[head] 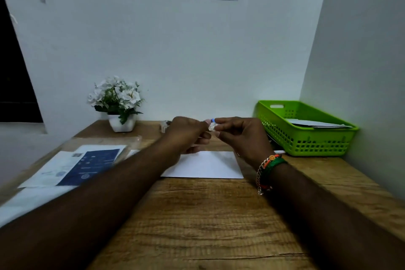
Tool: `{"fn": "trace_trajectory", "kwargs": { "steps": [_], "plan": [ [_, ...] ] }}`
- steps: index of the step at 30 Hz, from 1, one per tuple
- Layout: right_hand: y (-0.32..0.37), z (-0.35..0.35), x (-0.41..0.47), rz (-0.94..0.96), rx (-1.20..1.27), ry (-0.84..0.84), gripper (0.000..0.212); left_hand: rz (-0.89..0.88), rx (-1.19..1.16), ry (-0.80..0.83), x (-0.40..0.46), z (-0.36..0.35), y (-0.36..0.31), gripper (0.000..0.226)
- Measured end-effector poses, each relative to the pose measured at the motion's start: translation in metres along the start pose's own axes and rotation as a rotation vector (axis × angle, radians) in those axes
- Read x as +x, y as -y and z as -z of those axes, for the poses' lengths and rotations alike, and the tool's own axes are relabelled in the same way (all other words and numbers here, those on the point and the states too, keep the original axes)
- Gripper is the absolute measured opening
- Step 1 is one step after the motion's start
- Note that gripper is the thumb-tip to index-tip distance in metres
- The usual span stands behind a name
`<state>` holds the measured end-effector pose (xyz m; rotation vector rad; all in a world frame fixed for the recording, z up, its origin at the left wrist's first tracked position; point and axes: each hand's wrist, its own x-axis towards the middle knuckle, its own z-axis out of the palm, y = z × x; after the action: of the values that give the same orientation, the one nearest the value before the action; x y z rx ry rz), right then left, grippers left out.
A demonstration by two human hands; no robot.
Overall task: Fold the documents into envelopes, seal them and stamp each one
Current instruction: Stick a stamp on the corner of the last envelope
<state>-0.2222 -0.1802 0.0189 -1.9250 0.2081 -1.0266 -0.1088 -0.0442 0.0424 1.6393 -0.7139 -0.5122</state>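
Both hands meet above one white envelope (203,165), the left hand (188,131) and right hand (238,136) pinching one small stamp (212,126), blurred. Right of them one green basket (306,129) holds papers; left lie documents (72,166), one potted plant (118,103) beyond

Dim, soft, edge-warped, slightly blurred

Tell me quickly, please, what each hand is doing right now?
Left hand: pinching the small stamp, fingers curled.
Right hand: pinching the same stamp from the other side.
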Motion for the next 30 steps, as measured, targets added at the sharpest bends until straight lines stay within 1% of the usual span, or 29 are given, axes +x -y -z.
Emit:
{"fn": "trace_trajectory", "kwargs": {
  "steps": [3, 6, 10, 16, 18, 20, 21, 23, 26, 28, 29, 30],
  "plan": [
    [0.003, 0.003, -0.002, 0.008, -0.016, 0.027, 0.015, 0.021, -0.075, -0.018, -0.006, 0.000, 0.005, 0.023],
    [0.003, 0.006, -0.002, -0.009, -0.015, 0.049, 0.015, -0.043, -0.013, -0.028, -0.005, 0.000, 0.007, 0.019],
    [0.002, 0.008, -0.001, -0.025, 0.029, 0.020, 0.015, -0.120, 0.071, -0.047, -0.004, 0.001, 0.007, 0.020],
    [0.000, 0.005, 0.001, -0.028, -0.006, 0.022, 0.014, -0.154, 0.058, -0.024, -0.008, -0.001, 0.007, 0.021],
    [0.004, 0.005, 0.003, -0.117, 0.150, -0.020, 0.009, -0.199, 0.100, -0.021, -0.009, -0.002, 0.007, 0.020],
    [0.011, 0.006, 0.003, -0.259, 0.344, -0.054, 0.014, -0.240, 0.149, -0.016, -0.010, -0.002, 0.008, 0.020],
    [0.013, 0.008, 0.002, -0.312, 0.372, -0.052, 0.018, -0.259, 0.177, -0.012, -0.010, -0.002, 0.009, 0.021],
    [0.014, 0.009, 0.000, -0.348, 0.332, -0.008, 0.024, -0.302, 0.228, -0.018, -0.011, -0.003, 0.010, 0.021],
    [0.013, 0.010, -0.002, -0.337, 0.275, 0.022, 0.027, -0.382, 0.356, -0.034, -0.008, -0.002, 0.010, 0.020],
    [0.011, 0.013, 0.001, -0.326, 0.160, -0.005, 0.023, -0.427, 0.585, 0.003, -0.005, 0.004, 0.009, 0.023],
    [0.010, 0.016, 0.003, -0.333, 0.090, -0.028, 0.019, -0.415, 0.733, 0.067, -0.005, 0.007, 0.009, 0.034],
    [0.009, 0.019, 0.004, -0.356, 0.032, -0.048, 0.014, -0.390, 0.858, 0.157, -0.005, 0.011, 0.009, 0.053]
  ]
}}
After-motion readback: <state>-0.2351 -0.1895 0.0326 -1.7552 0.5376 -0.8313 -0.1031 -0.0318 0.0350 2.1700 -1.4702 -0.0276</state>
